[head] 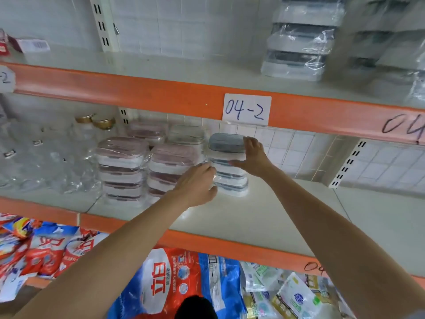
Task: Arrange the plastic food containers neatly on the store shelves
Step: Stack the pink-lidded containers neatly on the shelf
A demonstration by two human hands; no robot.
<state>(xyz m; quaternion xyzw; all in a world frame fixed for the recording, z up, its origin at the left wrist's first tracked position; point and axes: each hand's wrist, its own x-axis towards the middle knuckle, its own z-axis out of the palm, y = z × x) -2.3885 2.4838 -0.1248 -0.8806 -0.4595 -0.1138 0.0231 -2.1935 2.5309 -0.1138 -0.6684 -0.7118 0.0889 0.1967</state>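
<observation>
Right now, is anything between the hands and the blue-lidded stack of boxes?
No. Both hands already touch the blue-lidded stack: the left hand at its front left side, the right hand on its right side. The pink-lidded stacks stand right beside it on the left.
</observation>
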